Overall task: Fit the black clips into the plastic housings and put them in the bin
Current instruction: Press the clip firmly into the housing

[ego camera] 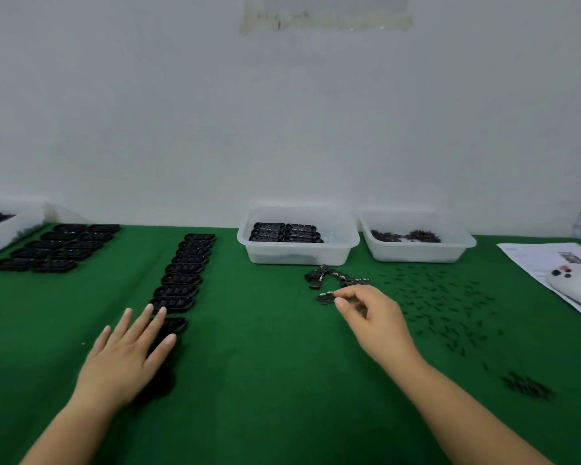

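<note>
a clear rectangular plastic bin (pixel 298 250) sits at the centre of the frame against the white wall, and it holds only a few finished black housings (pixel 284 232), laid flat in two short columns. by that count the job looks to be in its early part.

much is left. a single-file column of empty black oblong plastic housings (pixel 185 273) runs from mid-frame down toward the lower left, and a second block of the same black housings (pixel 59 245) lies in two rows at the upper left of the green cloth-covered table (pixel 265 380).

the left hand (pixel 128 357) lies open with fingers straight and spread, over the nearest housing (pixel 171 325) at the foot of the column; whether it presses on it i cannot tell. the right hand (pixel 371 313) reaches to a small heap of black clips with metal contacts (pixel 336 280) just below the bin, and its thumb and forefinger pinch the nearest clip (pixel 326 297) at its edge.

so the step in hand appears to be picking a clip for the next housing.

a second clear plastic tub (pixel 416 246) to the right of the bin holds more dark small parts. tiny dark pins (pixel 443 307) lie scattered at the right, and a white paper sheet (pixel 544 263) with a pale handheld controller (pixel 574 280) on it lies at the right edge.
</note>
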